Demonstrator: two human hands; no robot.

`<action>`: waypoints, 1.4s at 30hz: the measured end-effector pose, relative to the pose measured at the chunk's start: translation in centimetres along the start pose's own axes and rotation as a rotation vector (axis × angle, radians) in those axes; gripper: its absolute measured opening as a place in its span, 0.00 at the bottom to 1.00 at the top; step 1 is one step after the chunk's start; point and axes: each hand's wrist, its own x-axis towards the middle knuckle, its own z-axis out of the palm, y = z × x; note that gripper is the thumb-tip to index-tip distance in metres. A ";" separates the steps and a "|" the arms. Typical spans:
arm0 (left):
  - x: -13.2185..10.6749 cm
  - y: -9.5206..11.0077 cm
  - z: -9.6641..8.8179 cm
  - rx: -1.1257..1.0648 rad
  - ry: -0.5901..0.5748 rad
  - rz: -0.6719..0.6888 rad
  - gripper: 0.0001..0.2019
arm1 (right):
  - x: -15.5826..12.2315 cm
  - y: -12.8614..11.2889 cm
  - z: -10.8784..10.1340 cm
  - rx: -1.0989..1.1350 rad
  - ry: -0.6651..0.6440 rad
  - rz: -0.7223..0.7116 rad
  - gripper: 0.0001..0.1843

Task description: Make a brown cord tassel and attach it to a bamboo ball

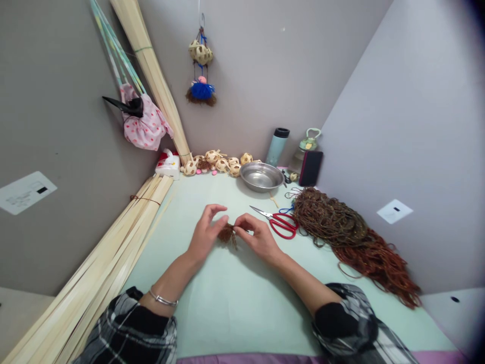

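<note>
A small brown tassel of frayed cord lies between my two hands over the middle of the table. My right hand pinches the tassel's upper end between thumb and fingertips. Close by on the other side, my left hand has its thumb and index finger apart, the thumb beside the tassel; its lower fingers are partly hidden. Red-handled scissors lie just beyond my right hand, blades partly spread and pointing left.
Bundled cords cover the right side. A metal bowl, woven balls, a blue tumbler, a water bottle and a phone line the back. Pale strips run along the left. A woven ornament hangs behind.
</note>
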 end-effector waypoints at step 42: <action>-0.3 -0.9 0.8 -0.049 -0.160 -0.293 0.12 | 0.7 0.4 -0.3 0.247 0.035 0.215 0.16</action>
